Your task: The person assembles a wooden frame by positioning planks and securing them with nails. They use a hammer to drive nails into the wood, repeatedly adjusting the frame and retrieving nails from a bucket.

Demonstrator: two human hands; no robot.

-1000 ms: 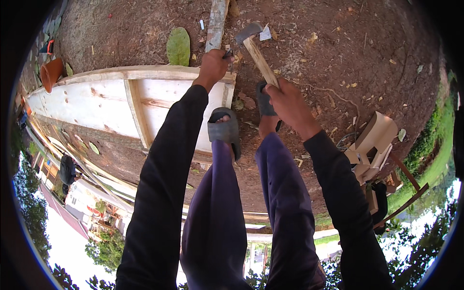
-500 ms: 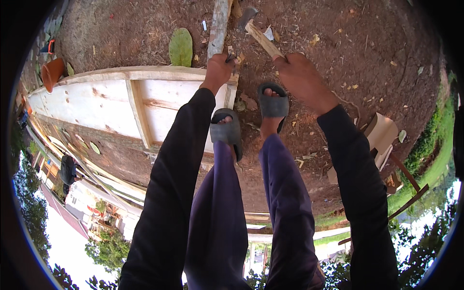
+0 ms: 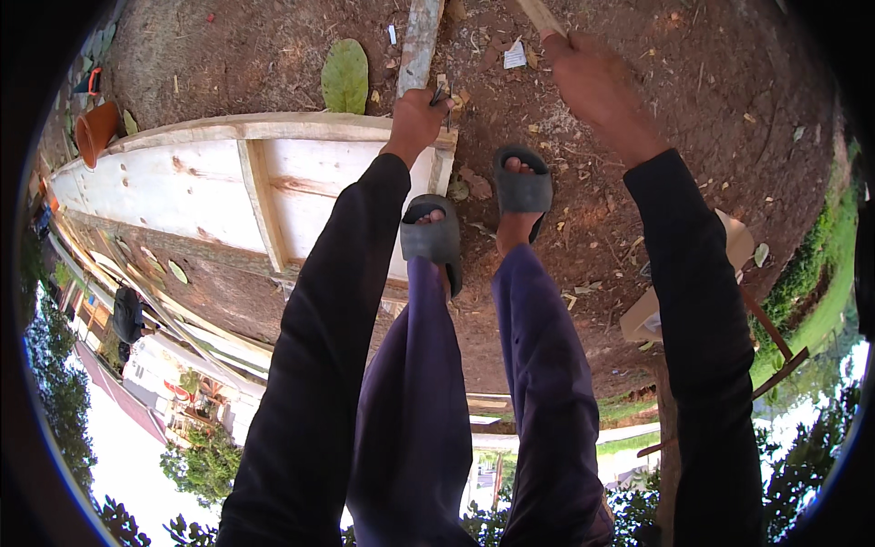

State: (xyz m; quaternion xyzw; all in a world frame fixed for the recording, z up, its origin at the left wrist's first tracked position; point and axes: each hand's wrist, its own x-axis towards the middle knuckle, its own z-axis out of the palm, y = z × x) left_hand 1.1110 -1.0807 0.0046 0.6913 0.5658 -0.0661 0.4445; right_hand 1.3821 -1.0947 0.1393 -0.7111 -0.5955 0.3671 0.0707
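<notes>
My left hand (image 3: 417, 120) is closed at the near corner of a pale wooden panel with battens (image 3: 205, 182), pinching a thin dark nail (image 3: 440, 94). A weathered grey plank (image 3: 419, 46) runs away from that hand toward the top edge. My right hand (image 3: 597, 87), slightly blurred, grips the wooden handle (image 3: 540, 15) of a hammer-like tool, raised to the right of the panel. The tool's head is out of view above the picture.
My sandalled feet (image 3: 430, 239) stand by the panel's end on brown soil. A large green leaf (image 3: 344, 77) and a terracotta pot (image 3: 97, 133) lie beyond the panel. Cardboard (image 3: 643, 315) is by my right forearm. A person (image 3: 128, 319) is far left.
My right hand has moved up and slightly right with the tool, whose dark head has left the picture. My left hand stays at the panel's corner.
</notes>
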